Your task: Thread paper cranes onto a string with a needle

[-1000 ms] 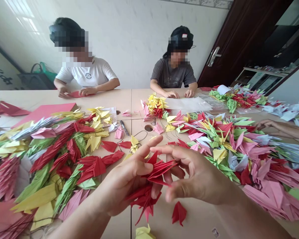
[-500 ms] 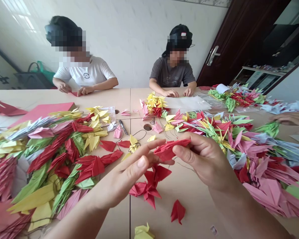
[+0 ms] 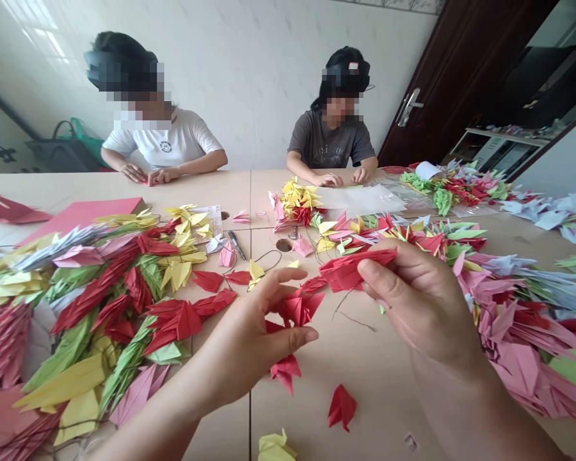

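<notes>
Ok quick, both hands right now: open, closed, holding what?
Left hand: open, fingers spread, touching loose red paper cranes.
Right hand: closed on a red crane stack.

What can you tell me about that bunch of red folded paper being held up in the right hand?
The stack of red paper cranes is a tight bundle of matte red folded pieces nested together, lying roughly level with pointed tips aimed left. The right hand pinches its right end between thumb and fingers, lifted above the table. A thin thread hangs from beneath it. The left hand is apart from it, at other red cranes.
</notes>
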Demonstrator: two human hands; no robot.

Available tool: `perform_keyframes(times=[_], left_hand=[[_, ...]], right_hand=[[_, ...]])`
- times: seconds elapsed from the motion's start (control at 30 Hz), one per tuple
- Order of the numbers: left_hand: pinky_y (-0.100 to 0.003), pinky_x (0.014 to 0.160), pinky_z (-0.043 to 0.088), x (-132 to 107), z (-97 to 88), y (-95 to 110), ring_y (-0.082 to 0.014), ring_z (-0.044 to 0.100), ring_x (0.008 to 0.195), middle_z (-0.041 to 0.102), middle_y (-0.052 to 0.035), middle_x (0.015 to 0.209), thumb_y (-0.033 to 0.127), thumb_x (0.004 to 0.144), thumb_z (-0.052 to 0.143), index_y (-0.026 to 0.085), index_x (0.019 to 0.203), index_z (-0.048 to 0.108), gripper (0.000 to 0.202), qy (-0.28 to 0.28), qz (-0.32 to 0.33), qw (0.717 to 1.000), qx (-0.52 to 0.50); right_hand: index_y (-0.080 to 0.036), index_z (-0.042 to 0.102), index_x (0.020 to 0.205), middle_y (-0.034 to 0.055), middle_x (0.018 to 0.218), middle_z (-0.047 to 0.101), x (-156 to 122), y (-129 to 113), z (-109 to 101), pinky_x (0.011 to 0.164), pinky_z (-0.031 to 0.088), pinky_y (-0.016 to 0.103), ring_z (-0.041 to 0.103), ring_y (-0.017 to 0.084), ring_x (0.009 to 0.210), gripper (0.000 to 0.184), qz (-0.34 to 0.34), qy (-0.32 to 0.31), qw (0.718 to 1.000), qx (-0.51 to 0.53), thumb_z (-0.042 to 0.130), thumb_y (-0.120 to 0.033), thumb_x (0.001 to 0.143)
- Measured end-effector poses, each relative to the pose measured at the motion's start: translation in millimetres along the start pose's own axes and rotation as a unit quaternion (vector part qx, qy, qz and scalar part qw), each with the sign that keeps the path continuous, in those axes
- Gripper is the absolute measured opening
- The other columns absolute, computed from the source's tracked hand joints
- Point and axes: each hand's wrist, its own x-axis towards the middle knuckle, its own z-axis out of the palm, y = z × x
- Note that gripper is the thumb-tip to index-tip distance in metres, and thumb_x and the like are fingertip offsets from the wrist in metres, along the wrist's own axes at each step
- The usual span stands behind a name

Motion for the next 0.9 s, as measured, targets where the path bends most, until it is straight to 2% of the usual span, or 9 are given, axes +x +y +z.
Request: perform_keyframes(times=[0.07, 0.17, 0.23, 0.33, 0.4, 0.53, 0.7, 0.8, 0.9], left_hand=[[-0.026, 0.069, 0.049, -2, 1.1, 4, -0.0191, 0.060, 0.090, 0.064, -0.0046, 0.105, 0.031, 0.077, 0.080, 0.027, 0.114, 0.056, 0.044, 0.042, 0.009, 0.998, 0.040], [-0.026, 0.069, 0.048, -3, 1.6, 9, -0.0194, 0.058, 0.092, 0.063, -0.0026, 0.100, 0.033, 0.078, 0.079, 0.025, 0.099, 0.055, 0.032, 0.074, 0.023, 0.992, 0.095], [-0.026, 0.070, 0.048, -3, 0.2, 9, -0.0190, 0.058, 0.091, 0.063, -0.0026, 0.099, 0.036, 0.080, 0.077, 0.024, 0.098, 0.056, 0.029, 0.068, 0.031, 0.993, 0.097], [-0.027, 0.071, 0.050, -3, -3.2, 8, -0.0179, 0.057, 0.088, 0.062, -0.0030, 0.099, 0.042, 0.083, 0.074, 0.024, 0.094, 0.057, 0.027, 0.019, 0.035, 0.999, 0.029], [-0.026, 0.069, 0.050, -3, -4.0, 8, -0.0167, 0.058, 0.085, 0.062, -0.0019, 0.097, 0.041, 0.084, 0.074, 0.024, 0.091, 0.057, 0.025, 0.006, 0.038, 0.999, 0.008], [-0.023, 0.069, 0.051, -5, 0.7, 10, -0.0170, 0.061, 0.091, 0.065, 0.0012, 0.092, 0.028, 0.080, 0.077, 0.028, 0.098, 0.061, 0.024, 0.074, 0.066, 0.991, 0.087], [-0.024, 0.079, 0.052, -8, 8.5, 6, -0.0155, 0.066, 0.097, 0.070, 0.0040, 0.103, 0.021, 0.078, 0.077, 0.033, 0.108, 0.060, 0.037, 0.129, 0.122, 0.976, 0.124], [-0.023, 0.077, 0.053, -9, 10.1, 3, -0.0125, 0.066, 0.087, 0.070, 0.0058, 0.100, 0.019, 0.079, 0.076, 0.035, 0.110, 0.058, 0.039, 0.138, 0.138, 0.972, 0.132], [-0.021, 0.074, 0.053, -10, 10.6, 3, -0.0113, 0.065, 0.082, 0.069, 0.0062, 0.098, 0.016, 0.080, 0.075, 0.035, 0.111, 0.058, 0.039, 0.120, 0.140, 0.976, 0.118]], right_hand=[[-0.024, 0.068, 0.084, -0.0063, 0.061, 0.048, 0, 0, -2, 0.048, 0.031, 0.022, 0.037, 0.008, 0.054, 0.014, -0.012, 0.014, 1.000, -0.013, 0.067, -0.034, 0.094], [-0.024, 0.068, 0.083, -0.0058, 0.061, 0.049, -1, -1, -3, 0.048, 0.030, 0.022, 0.037, 0.008, 0.054, 0.014, -0.025, 0.019, 0.999, -0.024, 0.068, -0.034, 0.093], [-0.025, 0.068, 0.083, -0.0056, 0.060, 0.050, -1, -2, -4, 0.047, 0.029, 0.023, 0.037, 0.009, 0.053, 0.014, -0.025, 0.013, 0.999, -0.022, 0.068, -0.035, 0.092], [-0.026, 0.070, 0.085, -0.0056, 0.060, 0.050, -1, -4, -3, 0.046, 0.029, 0.023, 0.038, 0.009, 0.053, 0.012, -0.028, -0.002, 1.000, -0.011, 0.069, -0.036, 0.091], [-0.026, 0.070, 0.084, -0.0060, 0.059, 0.049, -1, -6, -2, 0.047, 0.031, 0.022, 0.039, 0.009, 0.053, 0.013, -0.027, -0.008, 1.000, -0.005, 0.069, -0.036, 0.091], [-0.023, 0.067, 0.080, -0.0069, 0.058, 0.045, -1, -7, 3, 0.047, 0.031, 0.021, 0.036, 0.008, 0.051, 0.016, -0.011, -0.027, 0.999, -0.022, 0.067, -0.033, 0.093], [-0.021, 0.064, 0.079, -0.0057, 0.061, 0.046, -1, -7, 8, 0.048, 0.034, 0.022, 0.039, 0.009, 0.053, 0.018, 0.006, -0.061, 0.995, -0.081, 0.063, -0.031, 0.093], [-0.020, 0.063, 0.077, -0.0047, 0.062, 0.049, -3, -6, 11, 0.049, 0.036, 0.022, 0.042, 0.010, 0.055, 0.019, 0.023, -0.082, 0.991, -0.107, 0.063, -0.032, 0.092], [-0.020, 0.064, 0.079, -0.0020, 0.066, 0.057, -4, -5, 15, 0.052, 0.040, 0.022, 0.048, 0.011, 0.060, 0.019, 0.032, -0.100, 0.986, -0.126, 0.063, -0.033, 0.092]])
